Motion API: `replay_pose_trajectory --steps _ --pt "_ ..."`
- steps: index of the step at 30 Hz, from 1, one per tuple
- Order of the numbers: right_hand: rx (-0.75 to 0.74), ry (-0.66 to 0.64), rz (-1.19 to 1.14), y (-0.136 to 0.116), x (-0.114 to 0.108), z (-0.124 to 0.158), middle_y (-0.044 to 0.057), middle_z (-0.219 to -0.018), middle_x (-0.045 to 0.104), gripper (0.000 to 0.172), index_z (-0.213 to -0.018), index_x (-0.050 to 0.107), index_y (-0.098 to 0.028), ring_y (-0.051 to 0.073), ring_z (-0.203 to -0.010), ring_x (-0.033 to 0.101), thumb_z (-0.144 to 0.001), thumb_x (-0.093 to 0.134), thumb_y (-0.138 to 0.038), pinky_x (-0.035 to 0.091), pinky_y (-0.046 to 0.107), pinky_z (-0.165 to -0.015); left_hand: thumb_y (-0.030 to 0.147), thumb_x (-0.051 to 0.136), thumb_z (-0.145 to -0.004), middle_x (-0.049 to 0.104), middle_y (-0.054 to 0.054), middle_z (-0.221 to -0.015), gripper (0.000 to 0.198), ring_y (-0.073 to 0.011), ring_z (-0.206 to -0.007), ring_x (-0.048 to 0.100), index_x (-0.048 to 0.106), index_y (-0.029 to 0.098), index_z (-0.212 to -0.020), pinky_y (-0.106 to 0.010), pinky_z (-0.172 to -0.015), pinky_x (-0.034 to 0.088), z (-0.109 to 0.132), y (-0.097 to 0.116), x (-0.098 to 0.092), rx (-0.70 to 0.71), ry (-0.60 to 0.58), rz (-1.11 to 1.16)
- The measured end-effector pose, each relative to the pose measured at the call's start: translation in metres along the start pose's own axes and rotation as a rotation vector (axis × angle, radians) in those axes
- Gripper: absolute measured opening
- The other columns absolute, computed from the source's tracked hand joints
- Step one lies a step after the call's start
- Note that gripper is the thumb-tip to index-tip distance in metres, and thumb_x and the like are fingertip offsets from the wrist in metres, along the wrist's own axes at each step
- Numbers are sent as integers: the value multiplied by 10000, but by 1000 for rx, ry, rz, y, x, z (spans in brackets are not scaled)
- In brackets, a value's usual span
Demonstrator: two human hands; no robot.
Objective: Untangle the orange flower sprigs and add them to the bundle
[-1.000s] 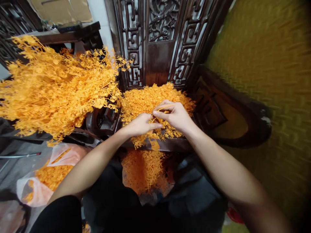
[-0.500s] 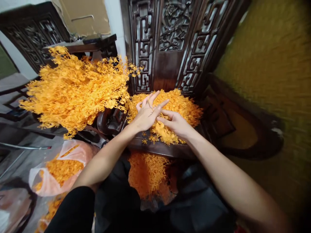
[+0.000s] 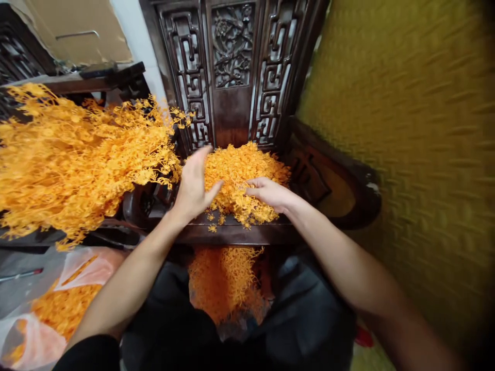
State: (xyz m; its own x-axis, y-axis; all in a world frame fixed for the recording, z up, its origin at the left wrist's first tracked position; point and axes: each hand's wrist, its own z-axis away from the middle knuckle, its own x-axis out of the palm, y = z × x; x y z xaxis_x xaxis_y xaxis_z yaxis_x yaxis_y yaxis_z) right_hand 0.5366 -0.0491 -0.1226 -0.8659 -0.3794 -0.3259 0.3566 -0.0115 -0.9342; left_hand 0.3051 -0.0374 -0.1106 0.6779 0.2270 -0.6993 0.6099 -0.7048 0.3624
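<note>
Remotely I log: orange plastic-looking sprig heap (image 3: 245, 161) on dark wooden seat (image 3: 240, 235). L hand (image 3: 192, 184) spread wide, empty, at heap's L edge; R hand (image 3: 273, 194) at front, fingers near-closed, grip can't tell.

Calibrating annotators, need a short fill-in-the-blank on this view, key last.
The orange pile by the right hand is ____ (larger/smaller) than the orange bunch at left.
That pile lies on a seat made of ____.
The hand nearer that bunch is the person's ____.
The visible sleeve is coloured ____.
Missing words: smaller; wood; left; black.
</note>
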Motion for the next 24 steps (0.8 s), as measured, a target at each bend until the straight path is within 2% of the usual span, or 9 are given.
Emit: replay_pose_trajectory --steps 2,3,6,10,14,16,19,23,24 --pt "-53 -140 27 0 -3 1 -14 -673 535 295 -725 587 -181 115 -617 405 -793 674 -455 317 272 -594 342 536 -1011 493 -161 -1565 546 -297 -1486 414 437 159 -1516 -514 -1229 327 7 15 -10 329 -222 -181" --pt "-78 -221 36 0 -3 2 -15 -693 545 307 -734 601 -177 115 -635 414 -797 686 -465 325 270 -609 289 492 -1029 539 -168 -1520 471 -292 -1435 471 486 126 -1472 -494 -1196 367 12 21 -12 404 -307 -262" --pt "-83 -421 121 1 -1 2 -29 -688 517 333 -789 643 -169 105 -627 390 -829 686 -497 310 261 -591 290 447 -1051 674 -191 -1286 401 -279 -1155 634 581 57 -1348 -424 -963 489 27 31 -9 422 -448 -438" --pt "-63 -612 218 0 0 -3 -29 -673 488 376 -783 644 -166 98 -603 370 -881 643 -529 294 255 -562 285 445 -1054 711 -134 -995 318 -227 -925 641 690 102 -1142 -369 -835 460 43 23 -1 371 -523 -413" --pt "-153 -640 431 -9 4 -4 -30 -644 499 388 -776 647 -174 94 -570 375 -922 626 -532 275 250 -537 261 437 -1049 700 -73 -820 332 -144 -728 609 720 153 -911 -289 -724 436 44 11 -8 196 -658 -111" --pt "-204 -623 514 -15 7 0 -30 -621 497 396 -770 638 -177 98 -553 383 -946 604 -530 278 254 -531 275 475 -1031 703 -48 -772 309 -117 -678 602 738 165 -911 -256 -679 424 40 7 -16 97 -740 142" --pt "-340 -559 523 -24 11 9 1 -684 565 383 -801 654 -176 126 -619 486 -988 553 -495 365 265 -604 348 542 -998 683 -16 -711 294 -94 -636 580 762 167 -930 -228 -636 414 32 3 -27 -84 -821 478" --pt "-556 -417 584 -26 10 16 56 -836 638 214 -944 737 -162 174 -761 589 -954 556 -274 441 296 -727 426 606 -947 524 38 -565 334 -65 -503 427 751 141 -849 -212 -519 324 24 2 -31 -423 -878 759" --pt "-578 -370 625 -25 10 16 68 -867 650 224 -1004 751 -162 188 -786 606 -928 549 -219 455 307 -745 440 608 -944 496 44 -551 349 -62 -488 399 747 136 -842 -213 -506 304 24 1 -30 -481 -870 798"
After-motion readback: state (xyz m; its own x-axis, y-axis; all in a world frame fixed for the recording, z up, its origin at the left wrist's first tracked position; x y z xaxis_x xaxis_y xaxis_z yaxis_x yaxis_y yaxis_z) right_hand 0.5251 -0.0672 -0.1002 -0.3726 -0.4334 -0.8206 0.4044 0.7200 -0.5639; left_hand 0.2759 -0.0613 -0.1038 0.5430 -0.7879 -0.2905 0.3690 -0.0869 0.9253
